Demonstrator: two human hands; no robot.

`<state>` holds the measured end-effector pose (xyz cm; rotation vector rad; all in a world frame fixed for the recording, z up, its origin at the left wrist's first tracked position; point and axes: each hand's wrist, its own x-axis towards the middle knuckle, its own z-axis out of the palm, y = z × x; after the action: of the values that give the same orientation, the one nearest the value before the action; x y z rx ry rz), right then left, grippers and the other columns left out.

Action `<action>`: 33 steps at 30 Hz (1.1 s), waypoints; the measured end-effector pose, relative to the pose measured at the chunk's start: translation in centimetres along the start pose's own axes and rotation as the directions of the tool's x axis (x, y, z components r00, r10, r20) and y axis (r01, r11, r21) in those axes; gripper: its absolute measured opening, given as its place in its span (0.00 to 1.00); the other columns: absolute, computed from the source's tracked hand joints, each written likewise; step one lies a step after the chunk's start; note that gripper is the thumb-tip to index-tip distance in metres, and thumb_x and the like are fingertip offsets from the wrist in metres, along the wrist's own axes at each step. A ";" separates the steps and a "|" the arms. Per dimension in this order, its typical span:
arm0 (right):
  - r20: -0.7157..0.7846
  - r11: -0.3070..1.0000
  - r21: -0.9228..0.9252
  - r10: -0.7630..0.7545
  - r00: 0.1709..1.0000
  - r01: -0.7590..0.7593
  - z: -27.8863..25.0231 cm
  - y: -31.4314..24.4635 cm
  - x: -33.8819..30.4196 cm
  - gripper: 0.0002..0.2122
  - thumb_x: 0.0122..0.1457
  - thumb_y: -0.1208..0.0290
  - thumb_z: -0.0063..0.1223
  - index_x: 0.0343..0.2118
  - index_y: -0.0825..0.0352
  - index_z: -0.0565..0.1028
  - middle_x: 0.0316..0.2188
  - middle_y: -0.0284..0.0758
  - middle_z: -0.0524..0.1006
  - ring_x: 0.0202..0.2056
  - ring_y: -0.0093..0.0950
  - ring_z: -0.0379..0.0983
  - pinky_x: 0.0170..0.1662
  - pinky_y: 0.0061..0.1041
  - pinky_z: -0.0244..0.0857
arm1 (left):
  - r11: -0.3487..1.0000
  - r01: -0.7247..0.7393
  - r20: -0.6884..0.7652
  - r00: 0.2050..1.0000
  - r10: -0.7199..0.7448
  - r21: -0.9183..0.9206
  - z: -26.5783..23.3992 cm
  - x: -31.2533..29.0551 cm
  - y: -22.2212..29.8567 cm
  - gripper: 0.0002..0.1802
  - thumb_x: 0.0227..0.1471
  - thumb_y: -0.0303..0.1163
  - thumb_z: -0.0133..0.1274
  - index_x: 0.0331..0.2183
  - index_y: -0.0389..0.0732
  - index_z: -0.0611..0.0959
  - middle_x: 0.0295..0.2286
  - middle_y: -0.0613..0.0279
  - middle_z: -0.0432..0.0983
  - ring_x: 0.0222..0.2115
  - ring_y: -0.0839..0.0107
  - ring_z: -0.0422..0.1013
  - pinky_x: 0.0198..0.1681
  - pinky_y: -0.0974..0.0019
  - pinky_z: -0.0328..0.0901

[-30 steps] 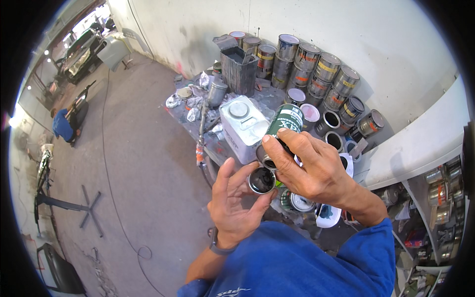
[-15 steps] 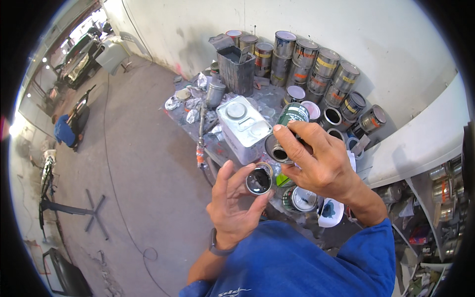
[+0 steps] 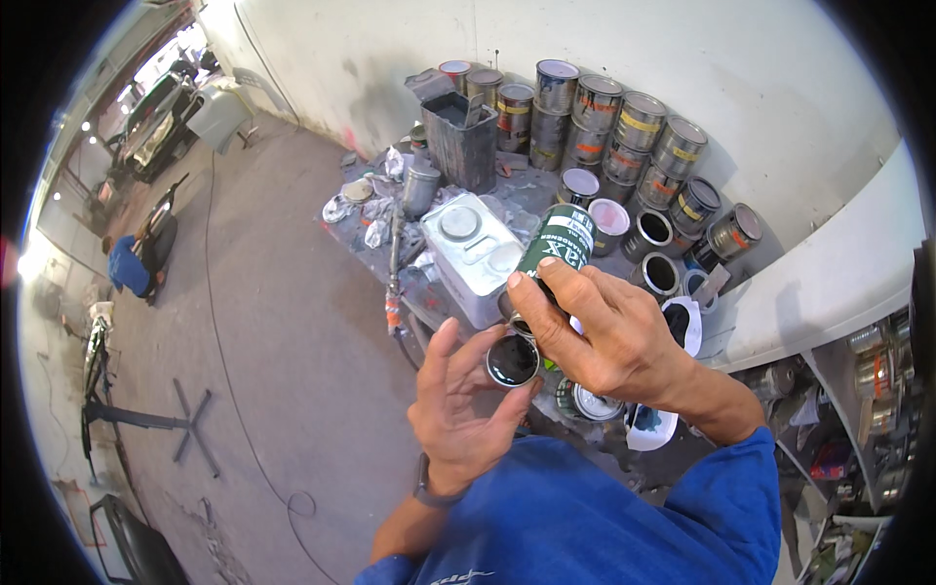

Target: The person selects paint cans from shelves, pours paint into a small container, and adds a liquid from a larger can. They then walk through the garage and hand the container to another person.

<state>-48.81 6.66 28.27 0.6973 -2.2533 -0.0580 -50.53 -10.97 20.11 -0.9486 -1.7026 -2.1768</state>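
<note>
Between the thumb and fingers of my left hand (image 3: 456, 414) is a small round cup (image 3: 513, 361) with glossy black liquid inside. My right hand (image 3: 624, 336) grips a green can (image 3: 558, 240) with a white band, tilted so that its mouth points down at the cup. The mouth sits right by the cup's far rim, and my fingers partly cover it; no stream of liquid can be made out. Just beyond the cup stands a rectangular metal tin (image 3: 473, 244) with a round lid. Below my right hand are a lidded can (image 3: 595, 402) and a paint-stained white sheet (image 3: 651, 427).
Stacked paint cans (image 3: 597, 117) line the wall behind the cluttered bench (image 3: 363, 244). A dark, paint-crusted bin (image 3: 462, 146) and a spray gun (image 3: 394, 268) with a hose stand at left. Shelves of cans (image 3: 873, 370) are at right. Far left, a person (image 3: 127, 268) crouches on the floor.
The green can has swung to a steeper tilt, its mouth coming down and left to the cup. My left hand has barely moved.
</note>
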 end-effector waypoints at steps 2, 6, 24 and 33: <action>0.024 0.994 0.087 0.070 0.997 -0.071 -0.1 0.0 0.0 0.26 0.38 0.77 0.66 0.46 0.72 0.77 0.38 0.42 0.73 0.29 0.31 0.74 0.30 0.24 0.71 | 1.000 0.013 -0.006 1.000 -0.013 -0.004 0.1 0.0 0.0 0.51 0.40 0.12 0.66 0.62 0.29 0.56 0.46 0.39 0.75 0.39 0.62 0.78 0.39 0.68 0.75; 0.109 0.909 0.297 0.272 0.956 -0.292 0.1 0.1 -0.1 0.30 0.33 0.77 0.68 0.47 0.71 0.75 0.36 0.41 0.73 0.32 0.34 0.74 0.31 0.27 0.71 | 0.996 0.095 0.018 0.995 -0.095 0.004 -0.3 -0.2 0.5 0.53 0.40 0.13 0.65 0.63 0.31 0.53 0.48 0.37 0.73 0.42 0.63 0.77 0.44 0.68 0.74; 0.396 0.445 -0.247 0.857 0.330 -0.861 8.4 16.7 -16.7 0.25 0.35 0.61 0.64 0.37 0.71 0.78 0.36 0.49 0.79 0.40 0.47 0.76 0.46 0.39 0.69 | 0.800 0.464 -0.424 0.856 -0.295 0.381 -12.4 -6.1 -1.6 0.48 0.42 0.16 0.64 0.62 0.30 0.57 0.49 0.44 0.74 0.40 0.68 0.76 0.44 0.69 0.72; 0.600 0.458 -0.352 0.780 0.179 -0.817 16.7 16.2 -24.7 0.21 0.40 0.73 0.65 0.39 0.73 0.74 0.38 0.55 0.78 0.46 0.53 0.73 0.49 0.43 0.67 | 0.830 0.378 -0.435 0.881 -0.186 0.411 -13.8 -6.6 -2.9 0.47 0.41 0.15 0.65 0.60 0.29 0.59 0.46 0.46 0.76 0.37 0.72 0.76 0.38 0.70 0.73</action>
<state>-53.93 29.97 4.13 -0.7981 -3.0898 0.3216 -51.87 -24.31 12.13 -0.1292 -2.1306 -1.7703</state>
